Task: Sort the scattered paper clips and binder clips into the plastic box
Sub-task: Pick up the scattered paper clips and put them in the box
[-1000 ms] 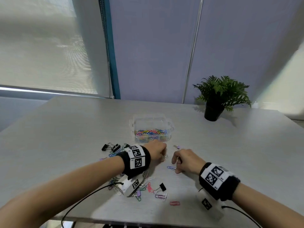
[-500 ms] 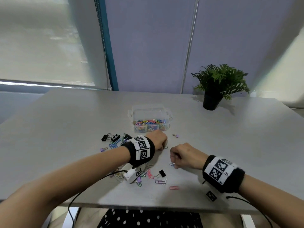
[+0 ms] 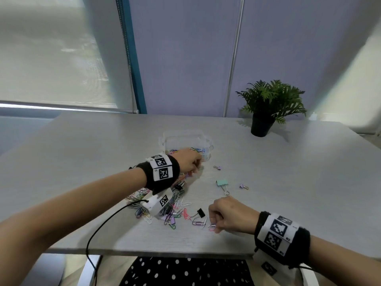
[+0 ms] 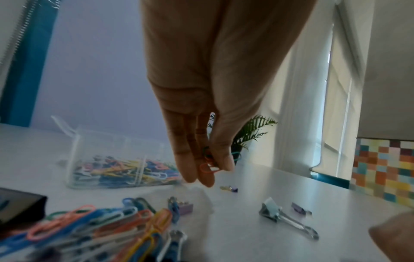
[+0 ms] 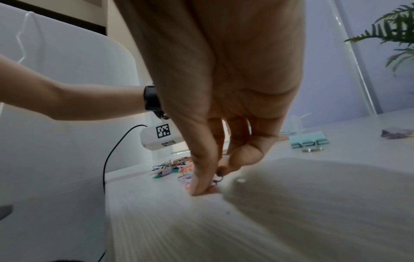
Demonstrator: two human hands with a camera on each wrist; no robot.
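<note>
The clear plastic box (image 3: 203, 139) holds coloured paper clips and stands mid-table. My left hand (image 3: 196, 166) hovers just in front of it and pinches a few paper clips (image 4: 209, 164), orange, green and blue, between thumb and fingers (image 4: 205, 177). A pile of paper clips (image 3: 144, 203) and small binder clips lies under my left wrist. My right hand (image 3: 214, 226) is down on the table near the front edge, pinching a pink paper clip (image 3: 212, 227); in the right wrist view its fingertips (image 5: 201, 187) press on the surface there.
A mint binder clip (image 3: 222, 182), two small purple binder clips (image 3: 217, 167) (image 3: 244, 186) and a black binder clip (image 3: 199, 213) lie loose between the hands. A potted plant (image 3: 268, 108) stands at the back right. The table's front edge (image 3: 165, 251) is close to my right hand.
My left hand has risen from beside the pile and moved forward to the box with clips in its fingers. My right hand has drawn back toward the front edge onto the pink clip.
</note>
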